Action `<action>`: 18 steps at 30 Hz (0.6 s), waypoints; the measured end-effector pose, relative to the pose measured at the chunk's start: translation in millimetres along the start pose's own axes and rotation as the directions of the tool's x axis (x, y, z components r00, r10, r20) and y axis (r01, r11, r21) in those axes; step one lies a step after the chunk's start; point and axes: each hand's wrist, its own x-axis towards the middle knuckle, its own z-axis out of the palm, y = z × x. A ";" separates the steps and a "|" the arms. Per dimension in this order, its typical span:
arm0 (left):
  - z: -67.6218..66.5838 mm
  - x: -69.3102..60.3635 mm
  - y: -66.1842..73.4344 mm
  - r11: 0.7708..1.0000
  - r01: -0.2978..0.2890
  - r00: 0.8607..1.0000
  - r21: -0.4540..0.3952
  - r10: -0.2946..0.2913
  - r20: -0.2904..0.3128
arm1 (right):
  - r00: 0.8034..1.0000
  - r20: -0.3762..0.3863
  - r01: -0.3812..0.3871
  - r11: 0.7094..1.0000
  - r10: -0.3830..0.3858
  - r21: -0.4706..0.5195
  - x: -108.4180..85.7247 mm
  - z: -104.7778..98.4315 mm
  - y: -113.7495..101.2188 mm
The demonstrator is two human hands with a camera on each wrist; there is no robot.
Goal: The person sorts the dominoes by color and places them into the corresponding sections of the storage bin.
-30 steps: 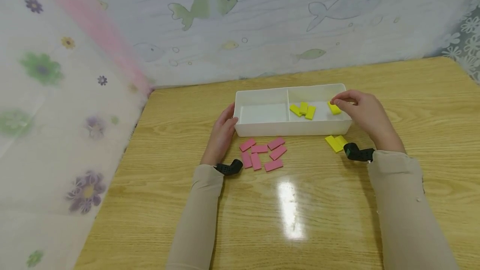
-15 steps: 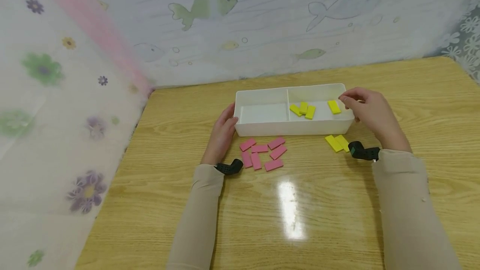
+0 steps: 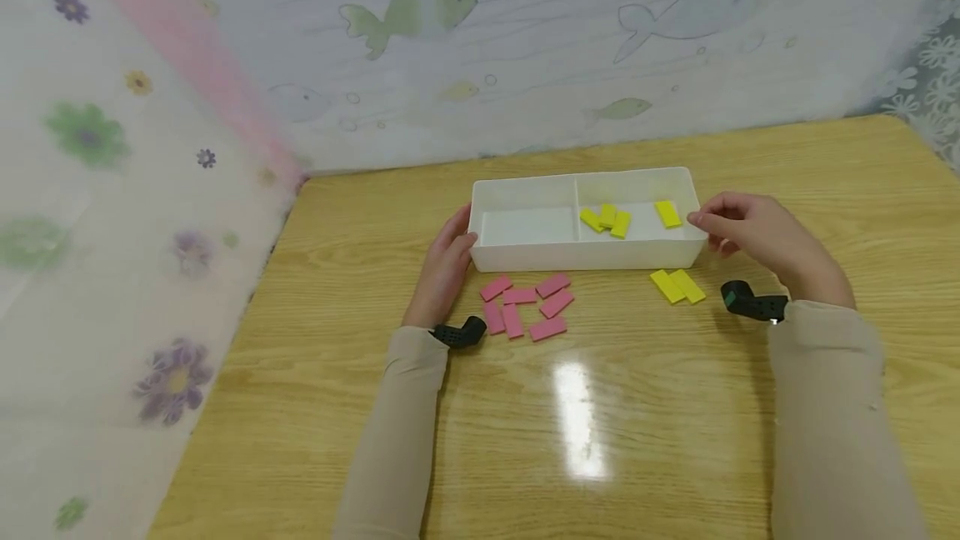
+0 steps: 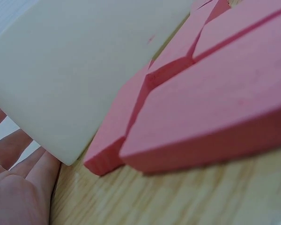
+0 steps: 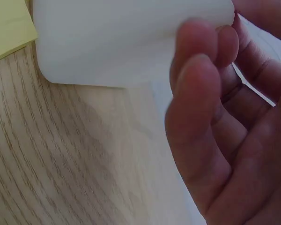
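A white two-part box [image 3: 566, 258] stands on the table. My left hand [image 3: 441, 273] holds its left end, thumb at the near corner of the rim and fingers along the outer side. In the left wrist view, fingers [image 4: 9, 147] lie behind the box's corner. At the box's right end is my right hand [image 3: 772, 244], its fingertips at the rim and no tile visible between them. The right wrist view shows curled fingers [image 5: 194, 93] by the end wall; whether they pinch the rim is unclear. Several yellow tiles [image 3: 667, 214] lie in the right compartment, one apart from the others.
Several pink tiles [image 3: 513, 322] lie on the wooden table [image 3: 600, 407] before the box's left half. Two yellow tiles [image 3: 667, 287] touch side by side before its right end. A black wrist camera [image 3: 459, 332] sits on each wrist. A decorated curtain [image 3: 555, 82] hangs behind.
My right hand has drawn back to the right, from the lone yellow tile inside the box to the right rim. That tile now lies free. My left hand stays put.
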 end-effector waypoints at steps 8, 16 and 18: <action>-9.0 -3.0 3.7 1.000 0.002 0.999 -0.010 -0.003 -0.036 | 0.994 0.111 0.008 1.000 -0.011 0.027 4.4 0.9 0.3; -8.9 6.2 -5.9 0.999 -0.008 0.998 -0.048 0.005 -0.064 | 0.954 0.299 0.013 0.998 0.006 -0.063 5.6 -4.3 16.4; -6.2 4.4 -3.8 1.000 -0.001 0.998 -0.030 -0.001 -0.057 | 0.946 0.324 0.018 0.998 0.005 -0.068 5.4 -1.4 20.2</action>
